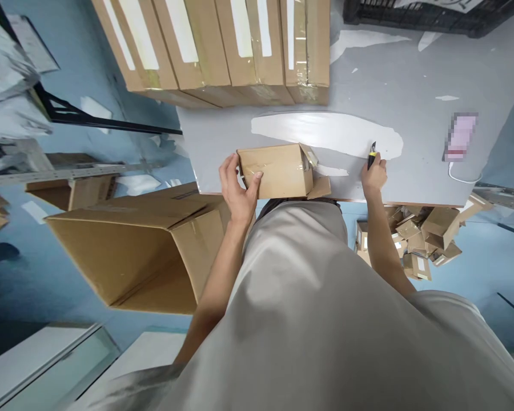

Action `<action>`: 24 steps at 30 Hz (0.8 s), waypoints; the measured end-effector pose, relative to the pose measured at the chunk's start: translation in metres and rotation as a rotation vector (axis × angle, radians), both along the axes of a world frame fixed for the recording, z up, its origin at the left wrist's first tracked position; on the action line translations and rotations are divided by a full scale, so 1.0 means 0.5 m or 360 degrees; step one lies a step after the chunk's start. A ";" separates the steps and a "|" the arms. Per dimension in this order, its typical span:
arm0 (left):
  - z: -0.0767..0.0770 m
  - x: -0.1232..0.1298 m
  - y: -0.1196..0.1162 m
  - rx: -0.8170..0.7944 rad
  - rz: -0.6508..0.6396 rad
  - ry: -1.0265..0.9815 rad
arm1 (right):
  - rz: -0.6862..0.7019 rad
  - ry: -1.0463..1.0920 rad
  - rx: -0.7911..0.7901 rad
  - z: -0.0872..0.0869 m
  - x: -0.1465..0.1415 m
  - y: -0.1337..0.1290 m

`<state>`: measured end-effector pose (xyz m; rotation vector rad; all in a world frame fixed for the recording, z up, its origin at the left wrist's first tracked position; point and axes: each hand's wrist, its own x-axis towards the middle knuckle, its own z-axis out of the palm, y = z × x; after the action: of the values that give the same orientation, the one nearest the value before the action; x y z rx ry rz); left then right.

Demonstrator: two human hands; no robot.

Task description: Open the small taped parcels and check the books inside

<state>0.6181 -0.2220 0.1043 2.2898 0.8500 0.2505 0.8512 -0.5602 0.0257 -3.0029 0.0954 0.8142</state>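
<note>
A small cardboard box (276, 171) lies on the grey table near its front edge, with flaps standing loose at its right end. My left hand (239, 188) grips the box's left end, the thumb on the near face and the fingers around the far corner. To the right of the box, my right hand (374, 174) is closed around a black and yellow utility knife (372, 157), its blade pointing away from me. The knife is apart from the box, over a long white patch (325, 130) on the tabletop.
Several taped cartons (257, 63) stand in a row at the back left. A black crate (437, 17) sits at the back right, a phone (460, 136) with a white cable at the right. Below left is a large open carton (132, 257); small boxes (420, 234) lie heaped below right.
</note>
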 end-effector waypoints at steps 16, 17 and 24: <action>-0.073 -0.122 0.187 -0.0154 0.0193 0.0077 | -0.0720 0.0953 0.1510 0.024 -0.130 0.218; -0.077 -0.126 0.195 -0.0174 0.0199 0.0057 | -0.0773 0.1002 0.1589 0.031 -0.140 0.237; -0.105 -0.122 0.219 -0.0242 0.0319 -0.0059 | -0.0760 0.1052 0.1672 0.106 -0.164 0.318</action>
<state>0.5570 -0.1125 0.0520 2.0558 1.0446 0.3050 0.7693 -0.4012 0.0787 -1.5877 0.2742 1.2256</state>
